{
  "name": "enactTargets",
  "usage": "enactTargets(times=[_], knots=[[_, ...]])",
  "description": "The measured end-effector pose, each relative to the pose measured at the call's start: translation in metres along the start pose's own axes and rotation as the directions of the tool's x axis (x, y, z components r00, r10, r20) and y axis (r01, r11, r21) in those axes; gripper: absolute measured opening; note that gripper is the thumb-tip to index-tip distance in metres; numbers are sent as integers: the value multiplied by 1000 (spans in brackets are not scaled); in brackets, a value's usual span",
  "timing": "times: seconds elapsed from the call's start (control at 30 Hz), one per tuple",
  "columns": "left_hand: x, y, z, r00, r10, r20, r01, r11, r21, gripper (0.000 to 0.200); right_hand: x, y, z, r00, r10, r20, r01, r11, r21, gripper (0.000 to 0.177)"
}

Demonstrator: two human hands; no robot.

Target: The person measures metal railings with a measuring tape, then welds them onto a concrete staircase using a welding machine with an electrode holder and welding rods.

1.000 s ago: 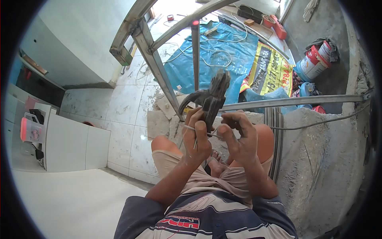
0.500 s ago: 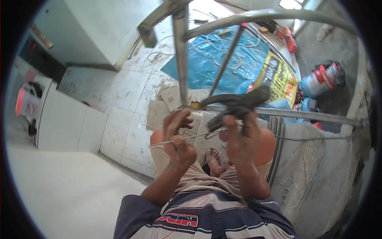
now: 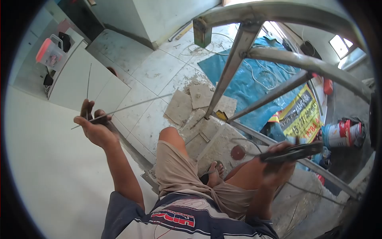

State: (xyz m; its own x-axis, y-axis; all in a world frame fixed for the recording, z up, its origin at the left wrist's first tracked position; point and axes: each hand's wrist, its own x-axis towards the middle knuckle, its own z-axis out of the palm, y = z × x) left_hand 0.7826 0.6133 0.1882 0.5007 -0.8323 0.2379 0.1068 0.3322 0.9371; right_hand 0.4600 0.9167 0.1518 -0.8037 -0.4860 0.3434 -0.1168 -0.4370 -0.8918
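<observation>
Grey metal rods (image 3: 139, 104), two, thin, crossing: pinched in the left hand (image 3: 99, 130), its grip clamped on them, raised at the person's left. Black tool (image 3: 295, 152), one, blurred: clamped in the grip of the right hand (image 3: 280, 173), near the right knee, well apart from the rods. Metal frame (image 3: 228, 73), one: ahead of the knees. Blue sheet (image 3: 247, 91), one: spread beyond the frame, yellow banner (image 3: 304, 113) beside it.
</observation>
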Motion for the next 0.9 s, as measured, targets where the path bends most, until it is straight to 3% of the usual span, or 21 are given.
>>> enactTargets(times=[0.03, 0.1, 0.23, 0.3, 0.37, 0.47, 0.5, 0.57, 0.63, 0.7, 0.77, 0.9], knots=[[13, 3, 3, 1000, 12, -6, -12, 999, -34, 86, -11, 6, 5, 991, 130, 27, -131, 990, 57, 93], [43, 10, 19, 999, 28, 23, -26, 994, -103, 84, -22, 34, -3, 968, 180, 176, -196, 977, 81, 95], [119, 56, 102, 989, 122, 79, -107, 979, -173, 66, 3, 55, -17, 986, 45, 159, -60, 994, 93, 94], [147, 74, 156, 969, 191, 154, -163, 970, -178, 67, 37, 46, -26, 1000, 11, -16, -7, 967, 255, 82], [180, 68, 191, 963, 206, 176, -192, 977, -95, 67, 70, 35, -35, 988, 1, -153, 59, 921, 386, 85], [194, 60, 238, 982, 138, 130, -113, 977, -178, 58, 112, 34, -58, 973, -124, -197, 172, 953, 249, 91], [192, 49, 248, 982, 87, 168, -51, 976, -210, 53, 120, 44, -69, 963, -160, -215, 195, 968, 155, 93], [192, 5, 256, 966, -11, 259, 78, 965, -251, 45, 126, 70, -88, 967, -127, -220, 161, 976, 146, 95], [178, -36, 261, 933, -114, 341, 200, 953, -228, 39, 132, 95, -96, 964, -145, -224, 84, 961, -264, 96], [172, -67, 274, 915, -165, 369, 245, 952, -182, 38, 136, 120, -84, 949, -165, -268, 77, 947, -311, 95], [183, -101, 300, 855, -305, 419, 396, 906, -149, 34, 136, 141, -85, 930, -189, -314, 67, 931, -359, 91], [216, -170, 363, 709, -293, 642, 456, 884, -100, 32, 121, 138, -87, 766, -344, -544, 8, 850, -527, 83]])
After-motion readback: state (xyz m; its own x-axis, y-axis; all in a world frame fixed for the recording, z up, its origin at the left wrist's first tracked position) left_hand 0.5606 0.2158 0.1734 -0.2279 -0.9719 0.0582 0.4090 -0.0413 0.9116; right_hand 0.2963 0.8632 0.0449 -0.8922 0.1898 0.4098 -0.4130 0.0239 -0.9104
